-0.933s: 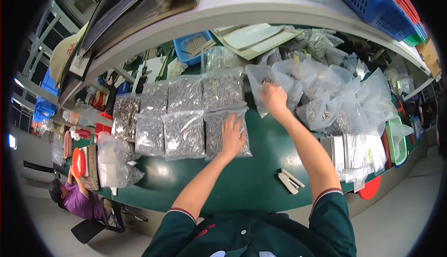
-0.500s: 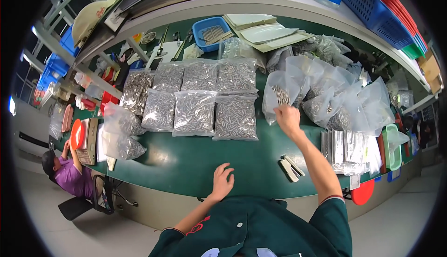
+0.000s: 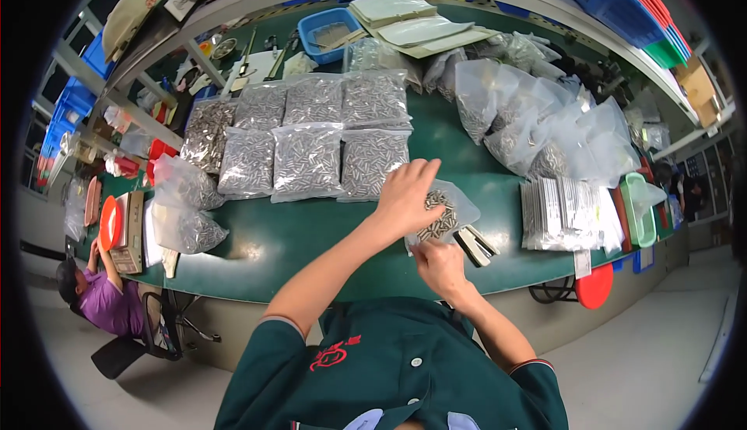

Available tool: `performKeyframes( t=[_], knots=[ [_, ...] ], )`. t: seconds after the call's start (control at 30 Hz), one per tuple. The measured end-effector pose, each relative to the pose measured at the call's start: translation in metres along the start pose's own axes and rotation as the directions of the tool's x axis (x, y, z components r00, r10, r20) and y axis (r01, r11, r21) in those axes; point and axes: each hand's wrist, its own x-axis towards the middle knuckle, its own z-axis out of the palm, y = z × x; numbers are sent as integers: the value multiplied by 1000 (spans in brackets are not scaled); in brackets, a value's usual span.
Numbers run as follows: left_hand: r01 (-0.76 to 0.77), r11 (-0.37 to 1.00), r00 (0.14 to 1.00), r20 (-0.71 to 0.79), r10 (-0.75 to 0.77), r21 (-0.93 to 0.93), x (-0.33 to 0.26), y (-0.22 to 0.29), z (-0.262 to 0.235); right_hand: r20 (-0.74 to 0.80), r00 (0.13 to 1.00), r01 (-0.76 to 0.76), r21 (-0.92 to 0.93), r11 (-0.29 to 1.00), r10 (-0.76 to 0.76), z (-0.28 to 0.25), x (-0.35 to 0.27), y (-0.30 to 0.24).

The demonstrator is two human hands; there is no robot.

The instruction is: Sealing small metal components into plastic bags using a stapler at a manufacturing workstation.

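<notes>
I'm holding left hand (image 3: pixel 408 198) spread wide, thumb over the bag (image 3: pixel 453 210) | I'm pinching the bag's near edge in curled right hand (image 3: pixel 443 263) | bag, showing metal pins (image 3: pixel 437 226), is sitting between my hands | stapler (image 3: pixel 477 246) is lying just beside it, rightward | full bags (image 3: pixel 307 163) are lying beyond left hand; white stack (image 3: pixel 563 216) is standing farther right

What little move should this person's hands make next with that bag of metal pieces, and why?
Probably close the left hand gently on the left side of the plastic bag, to steady it: the right hand seems to pinch its near edge, while the left hand's fingers are spread, and many small metal pins inside could shift.
</notes>
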Motion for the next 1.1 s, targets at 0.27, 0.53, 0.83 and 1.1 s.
performKeyframes(
  t=[0.27, 0.53, 0.83, 1.1],
  knots=[
    [-260, 951, 862, 483, 151, 167, 8, -35, 23, 72, 993, 99, -7, 995, -99, -20, -49, -8],
    [186, 978, 922, 328, -205, 89, -109, -45, -72, 269, 888, 412, -111, 904, -372, -59, -32, 21],
    [527, 825, 811, 412, -415, -206, -155, -48, -111, 185, 935, 226, 346, 911, -302, -66, -24, -8],
    [516, 718, 824, 498, -269, -467, -181, -60, -80, 136, 985, 62, 312, 948, -109, -20, -53, 3]
  ],
)
